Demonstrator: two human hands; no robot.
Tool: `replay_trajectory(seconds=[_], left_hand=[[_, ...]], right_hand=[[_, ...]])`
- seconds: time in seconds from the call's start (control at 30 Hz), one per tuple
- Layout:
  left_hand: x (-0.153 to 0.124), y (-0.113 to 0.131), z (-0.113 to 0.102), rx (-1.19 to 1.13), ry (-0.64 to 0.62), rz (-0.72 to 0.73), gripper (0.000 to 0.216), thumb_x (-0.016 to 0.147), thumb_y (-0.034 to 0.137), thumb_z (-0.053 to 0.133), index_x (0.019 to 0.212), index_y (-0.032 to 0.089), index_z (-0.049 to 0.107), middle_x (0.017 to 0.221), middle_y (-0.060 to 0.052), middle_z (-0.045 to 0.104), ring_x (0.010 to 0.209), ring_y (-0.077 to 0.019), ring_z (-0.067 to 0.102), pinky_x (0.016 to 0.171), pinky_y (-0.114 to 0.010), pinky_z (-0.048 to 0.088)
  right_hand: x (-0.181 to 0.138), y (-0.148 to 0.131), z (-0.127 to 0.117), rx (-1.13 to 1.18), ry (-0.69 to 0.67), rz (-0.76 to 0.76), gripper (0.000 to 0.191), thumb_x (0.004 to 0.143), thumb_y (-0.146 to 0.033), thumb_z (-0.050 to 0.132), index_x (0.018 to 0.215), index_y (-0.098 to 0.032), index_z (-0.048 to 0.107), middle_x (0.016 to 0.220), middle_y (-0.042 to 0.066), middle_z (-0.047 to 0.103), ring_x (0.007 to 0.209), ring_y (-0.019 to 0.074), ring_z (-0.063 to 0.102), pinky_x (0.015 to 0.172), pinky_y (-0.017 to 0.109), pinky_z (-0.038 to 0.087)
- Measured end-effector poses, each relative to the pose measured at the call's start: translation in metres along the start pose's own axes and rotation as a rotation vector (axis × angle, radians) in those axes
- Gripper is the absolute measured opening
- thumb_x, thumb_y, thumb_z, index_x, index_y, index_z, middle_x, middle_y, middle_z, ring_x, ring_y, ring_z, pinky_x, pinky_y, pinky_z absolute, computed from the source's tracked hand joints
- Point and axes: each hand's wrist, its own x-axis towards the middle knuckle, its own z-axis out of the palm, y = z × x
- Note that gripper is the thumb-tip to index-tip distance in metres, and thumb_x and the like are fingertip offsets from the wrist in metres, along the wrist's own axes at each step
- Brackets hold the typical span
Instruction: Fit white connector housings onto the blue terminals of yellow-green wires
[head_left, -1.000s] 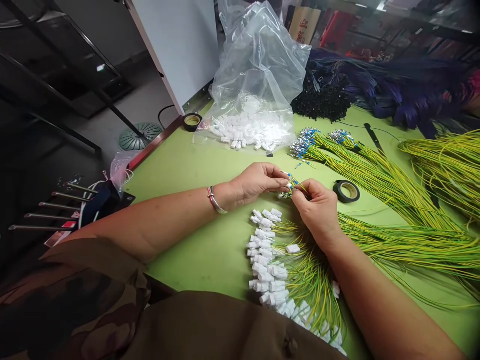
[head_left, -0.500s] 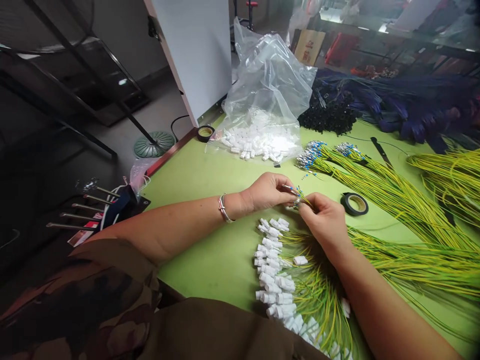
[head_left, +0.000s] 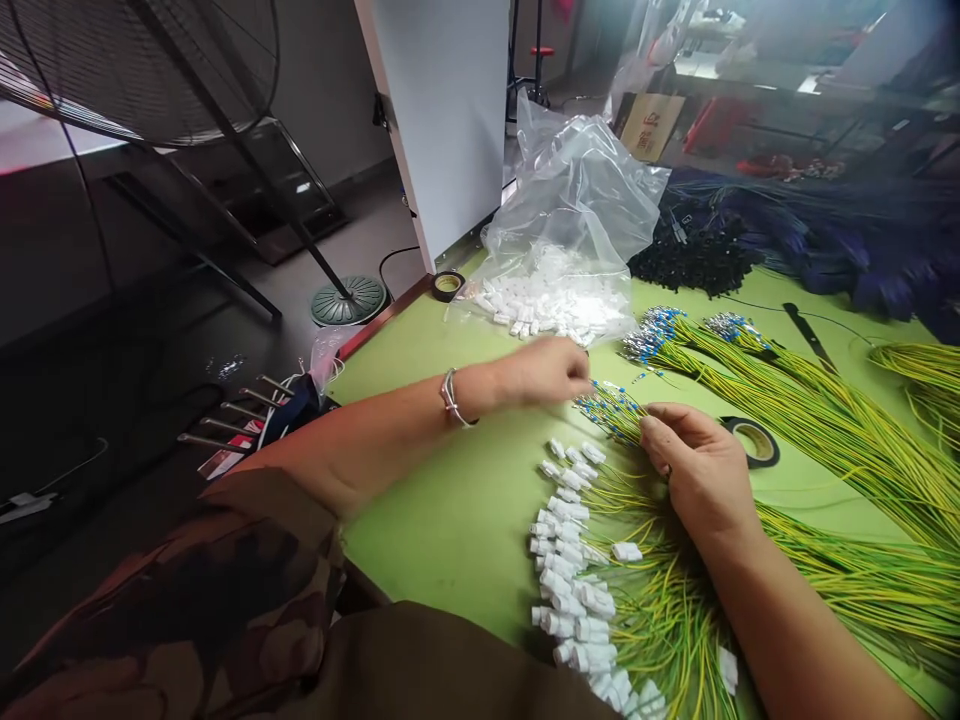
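My right hand (head_left: 701, 465) is closed around a small bunch of yellow-green wires (head_left: 619, 415), whose blue-collared metal terminals fan out to the left of the fingers. Just left of those tips hovers my left hand (head_left: 544, 372), smeared by motion with its fingers bent down; whether it holds anything I cannot tell. Below both hands, a curved row of white connector housings (head_left: 574, 575) lies on the green table (head_left: 435, 520), with yellow-green wires running from them to the right. One white housing (head_left: 627, 551) rests apart on the wires.
Behind my left hand stands a clear plastic bag (head_left: 577, 210) of loose white housings. Black tape rolls (head_left: 752, 441) lie on the table. Terminal-ended wire bundles (head_left: 772, 400), a black blade-like strip (head_left: 808, 336), black parts (head_left: 694, 258) and dark blue wires (head_left: 825, 230) fill the right side.
My left hand has come away from the wire tips, which now spread out in the open. My right hand keeps its hold. The whole view has shifted, moving things right and down.
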Motion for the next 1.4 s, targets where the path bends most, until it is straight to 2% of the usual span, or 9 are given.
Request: replay_trajectory(seconds=[0.03, 0.1, 0.33, 0.5, 0.6, 0.8, 1.1, 1.27, 1.4], left_hand=[[0.004, -0.008, -0.007, 0.132, 0.195, -0.098, 0.013, 0.077, 0.021, 0.062, 0.072, 0.014, 0.072, 0.07, -0.008, 0.066, 0.07, -0.0193, 0.06, 0.072, -0.033, 0.045], [0.01, -0.024, -0.019, 0.362, 0.363, -0.228, 0.016, 0.079, 0.024, 0.061, 0.078, 0.012, 0.072, 0.078, -0.012, 0.066, 0.081, -0.0241, 0.06, 0.079, -0.036, 0.044], [0.013, -0.051, -0.025, 0.568, 0.484, -0.282, 0.032, 0.083, 0.033, 0.058, 0.105, 0.009, 0.064, 0.105, -0.017, 0.059, 0.096, -0.0273, 0.058, 0.085, -0.037, 0.045], [0.032, -0.059, -0.018, 0.544, 0.451, -0.059, 0.043, 0.089, 0.032, 0.048, 0.126, 0.011, 0.054, 0.12, -0.015, 0.058, 0.115, -0.0249, 0.05, 0.101, -0.036, 0.036], [0.056, -0.061, -0.014, 0.552, 0.45, -0.044, 0.056, 0.088, 0.044, 0.047, 0.133, 0.01, 0.049, 0.13, -0.019, 0.051, 0.125, -0.0289, 0.042, 0.106, -0.04, 0.031], [0.091, -0.06, -0.014, 0.544, 0.326, -0.085, 0.059, 0.088, 0.055, 0.04, 0.115, 0.009, 0.065, 0.118, -0.018, 0.061, 0.121, -0.0314, 0.047, 0.104, -0.042, 0.033], [0.024, -0.06, 0.004, 0.559, 0.278, 0.036, 0.053, 0.093, 0.037, 0.038, 0.14, 0.013, 0.04, 0.144, -0.016, 0.04, 0.136, -0.0265, 0.03, 0.112, -0.041, 0.02], [0.015, -0.053, -0.005, 0.387, 0.435, 0.074, 0.034, 0.092, 0.03, 0.043, 0.115, 0.014, 0.063, 0.118, -0.012, 0.061, 0.115, -0.0208, 0.05, 0.103, -0.033, 0.032], [-0.001, -0.033, -0.011, 0.31, 0.57, -0.03, 0.024, 0.086, 0.032, 0.054, 0.088, 0.013, 0.069, 0.091, -0.009, 0.066, 0.09, -0.0189, 0.057, 0.087, -0.032, 0.04]], right_hand=[[-0.001, -0.001, 0.001, 0.001, 0.004, 0.005, 0.02, 0.071, -0.033, 0.072, 0.084, -0.019, 0.067, 0.058, -0.003, 0.056, 0.044, 0.0082, 0.039, 0.04, 0.023, 0.029], [-0.002, -0.002, 0.002, -0.008, 0.009, 0.008, 0.018, 0.071, -0.033, 0.072, 0.081, -0.019, 0.067, 0.058, -0.003, 0.055, 0.044, 0.0077, 0.037, 0.04, 0.023, 0.029], [-0.002, -0.006, 0.007, -0.119, -0.005, -0.04, 0.018, 0.072, -0.035, 0.069, 0.074, -0.018, 0.065, 0.06, -0.001, 0.056, 0.05, 0.0099, 0.044, 0.046, 0.024, 0.035], [0.0, -0.005, 0.01, -0.167, -0.018, -0.049, 0.019, 0.072, -0.035, 0.068, 0.074, -0.017, 0.066, 0.061, 0.0, 0.058, 0.053, 0.0112, 0.046, 0.049, 0.024, 0.036], [-0.001, -0.008, 0.011, -0.183, -0.024, -0.066, 0.018, 0.072, -0.035, 0.067, 0.073, -0.016, 0.065, 0.06, 0.0, 0.057, 0.051, 0.0108, 0.045, 0.048, 0.024, 0.035], [-0.002, -0.008, 0.01, -0.21, -0.065, -0.118, 0.018, 0.073, -0.034, 0.064, 0.073, -0.016, 0.066, 0.057, -0.001, 0.055, 0.05, 0.0103, 0.043, 0.047, 0.023, 0.034], [-0.002, -0.004, 0.011, -0.275, -0.029, -0.145, 0.013, 0.073, -0.029, 0.063, 0.075, -0.016, 0.066, 0.057, -0.001, 0.055, 0.05, 0.0102, 0.044, 0.048, 0.024, 0.035], [-0.005, -0.007, 0.011, -0.275, 0.022, -0.164, 0.008, 0.072, -0.026, 0.065, 0.076, -0.019, 0.067, 0.06, -0.001, 0.058, 0.05, 0.011, 0.045, 0.049, 0.025, 0.036], [-0.003, -0.006, 0.01, -0.223, 0.052, -0.16, 0.006, 0.071, -0.025, 0.066, 0.074, -0.02, 0.066, 0.063, 0.0, 0.058, 0.053, 0.0119, 0.045, 0.049, 0.026, 0.035]])
